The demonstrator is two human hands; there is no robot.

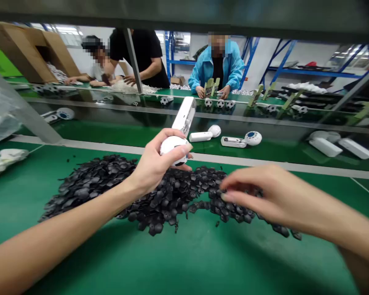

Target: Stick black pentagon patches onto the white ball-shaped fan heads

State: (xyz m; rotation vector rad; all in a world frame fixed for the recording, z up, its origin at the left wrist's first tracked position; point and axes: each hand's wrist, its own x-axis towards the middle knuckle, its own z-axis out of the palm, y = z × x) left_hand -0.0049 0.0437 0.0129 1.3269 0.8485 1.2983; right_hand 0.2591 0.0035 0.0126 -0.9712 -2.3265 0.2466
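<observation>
My left hand (pixel 155 159) is wrapped round the ball-shaped end of a white plastic device (pixel 183 115), whose rectangular handle tilts up and away. A black patch shows on the ball between thumb and fingers. Below it spreads a heap of small black pentagon-shaped plastic pieces (pixel 101 180) on the green work surface. Over the right end of this heap is my right hand (pixel 264 190), slightly blurred. Its thumb and fingertips come together in a pinch, and I cannot make out what, if anything, lies between them.
Beyond a pale rail (pixel 110 146) runs a green conveyor belt (pixel 160 144) carrying several more white devices (pixel 242 140). A metal post (pixel 33 106) rises at left, and a shelf edge (pixel 184 18) crosses overhead. People (pixel 217 65) work across the line near black-and-white balls (pixel 220 103).
</observation>
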